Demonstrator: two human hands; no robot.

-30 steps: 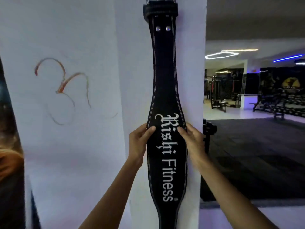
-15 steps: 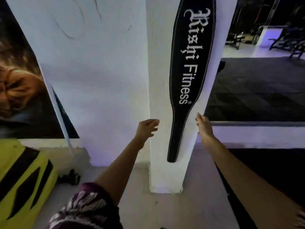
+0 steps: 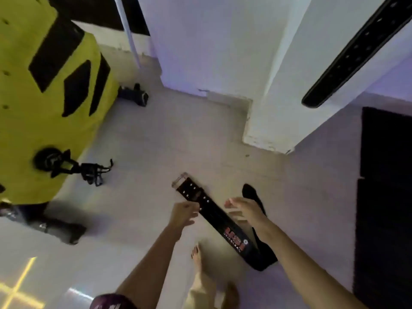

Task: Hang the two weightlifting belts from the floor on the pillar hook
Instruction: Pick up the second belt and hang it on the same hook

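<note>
A black weightlifting belt with red lettering [image 3: 219, 216] lies on the pale floor, its metal buckle end pointing up-left and its strap folded back beneath my right arm. My left hand [image 3: 183, 214] hovers just left of it, fingers loosely curled and holding nothing. My right hand [image 3: 244, 210] hovers over its right side with fingers spread. The other black belt [image 3: 356, 52] hangs down the white pillar [image 3: 281, 70] at upper right; only its holed tail end shows. The hook is out of view.
A large yellow and black machine housing [image 3: 51, 90] fills the left side, with black handles and straps [image 3: 89, 171] on the floor beside it. A dark rubber mat [image 3: 385, 197] borders the right. My bare foot [image 3: 201, 270] stands near the belt.
My view has dropped from the hung belt on the pillar to the floor. Both hands let go of the hung belt and lowered over the second belt.
</note>
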